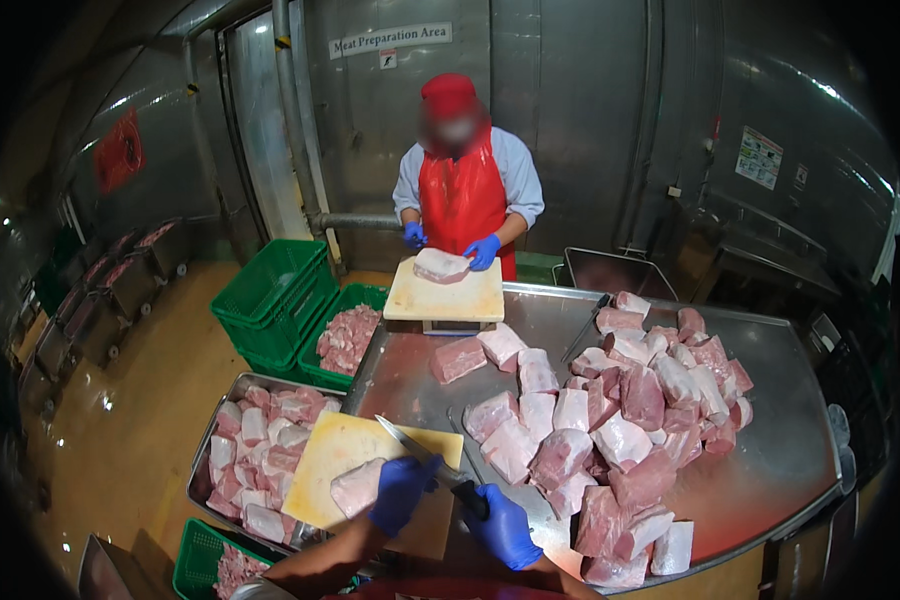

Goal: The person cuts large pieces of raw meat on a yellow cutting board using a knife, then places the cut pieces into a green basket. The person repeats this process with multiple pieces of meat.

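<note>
My right hand (507, 530), in a blue glove, is closed around the black handle of a knife (407, 440). The blade slants up and left over a yellowish cutting board (342, 447). Beside the blade is my left hand (402, 493), also blue-gloved, its fingers stretched out and apart. A pale block of raw meat (356, 488) lies on the board, just left of that hand; whether they touch is hard to tell. To the right, a large heap of raw meat blocks (642, 395) covers much of the steel table (760, 400).
Across the table a co-worker in a red apron (455, 190) handles meat on another white board (445, 297). Left stand a steel bin of meat pieces (198, 480), stacked green crates (275, 300) and a green crate of trimmings (195, 560). A thin rod (475, 455) lies beside my board.
</note>
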`<state>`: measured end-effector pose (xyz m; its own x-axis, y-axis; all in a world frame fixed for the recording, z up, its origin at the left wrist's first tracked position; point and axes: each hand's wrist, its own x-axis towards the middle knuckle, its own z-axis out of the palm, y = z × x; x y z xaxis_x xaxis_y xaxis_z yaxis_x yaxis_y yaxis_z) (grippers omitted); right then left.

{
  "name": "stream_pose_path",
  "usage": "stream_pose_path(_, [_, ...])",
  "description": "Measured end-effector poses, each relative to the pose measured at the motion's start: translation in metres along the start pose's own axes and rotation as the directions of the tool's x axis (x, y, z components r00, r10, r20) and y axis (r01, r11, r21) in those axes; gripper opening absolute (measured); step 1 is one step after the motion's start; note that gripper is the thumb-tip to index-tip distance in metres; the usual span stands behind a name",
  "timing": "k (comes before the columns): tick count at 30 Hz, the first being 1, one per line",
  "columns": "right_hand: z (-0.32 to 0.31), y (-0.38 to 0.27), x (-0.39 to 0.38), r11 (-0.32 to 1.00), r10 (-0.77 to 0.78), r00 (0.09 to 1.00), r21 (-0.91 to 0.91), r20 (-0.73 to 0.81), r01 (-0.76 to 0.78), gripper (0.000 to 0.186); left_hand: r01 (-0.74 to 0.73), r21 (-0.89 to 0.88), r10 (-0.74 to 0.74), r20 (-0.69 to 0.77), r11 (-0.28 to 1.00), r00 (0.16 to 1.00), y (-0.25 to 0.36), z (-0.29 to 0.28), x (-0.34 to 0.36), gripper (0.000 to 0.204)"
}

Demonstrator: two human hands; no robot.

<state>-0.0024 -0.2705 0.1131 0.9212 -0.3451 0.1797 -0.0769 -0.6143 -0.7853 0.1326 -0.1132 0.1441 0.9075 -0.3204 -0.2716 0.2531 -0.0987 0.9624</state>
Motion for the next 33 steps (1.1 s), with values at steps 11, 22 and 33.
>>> stream_pose_path(11, [0.006,-0.005,0.017,0.992,-0.121,0.970,-0.016,0.209,0.127,0.031,-0.363,-0.251,0.295,-0.271,0.897,0.916,-0.020,-0.128,-0.008,0.027])
stream_pose_path(22, [0.005,0.039,0.048,0.985,0.045,0.943,0.143,0.329,-0.097,0.022,0.649,0.145,0.229,-0.972,0.747,-0.046,-0.232,-0.409,-0.214,0.041])
stream_pose_path(33, [-0.020,0.100,0.004,0.916,0.298,0.946,0.240,0.126,-0.321,0.021,0.834,0.546,-0.378,-0.757,0.080,0.532,-0.435,-0.452,-0.291,0.076])
